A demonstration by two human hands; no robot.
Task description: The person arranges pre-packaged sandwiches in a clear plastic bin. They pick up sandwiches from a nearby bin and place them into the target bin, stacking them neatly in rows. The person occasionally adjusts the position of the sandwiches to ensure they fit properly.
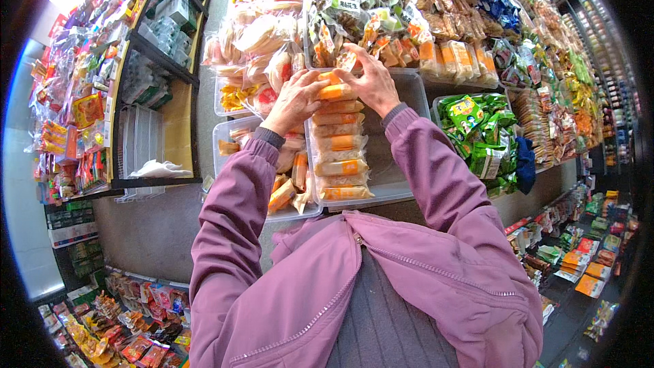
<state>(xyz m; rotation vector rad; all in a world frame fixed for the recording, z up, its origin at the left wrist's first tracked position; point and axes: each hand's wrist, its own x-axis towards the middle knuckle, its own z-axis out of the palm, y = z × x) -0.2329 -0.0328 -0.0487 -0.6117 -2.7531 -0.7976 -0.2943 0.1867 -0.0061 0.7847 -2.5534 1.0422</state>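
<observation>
A clear plastic bin [388, 195] stands before me, with a column of orange-and-cream wrapped snack packets [341, 167] along its left side. At the column's far end, my left hand [298, 98] rests with its fingers on the left side of an orange packet [334, 91]. Across from it, my right hand [372, 81] has its thumb at the packet's right end and its fingers spread towards the bin behind. Whether either hand grips the packet is unclear. Left of the column, another clear bin [220, 156] holds loose packets of the same colours.
Bagged round flat snacks [263, 33] lie at the back left, and small wrapped sweets [352, 7] fill a bin behind my hands. Green snack bags [477, 128] fill a bin on the right. A black-framed shelf [158, 182] stands to the left.
</observation>
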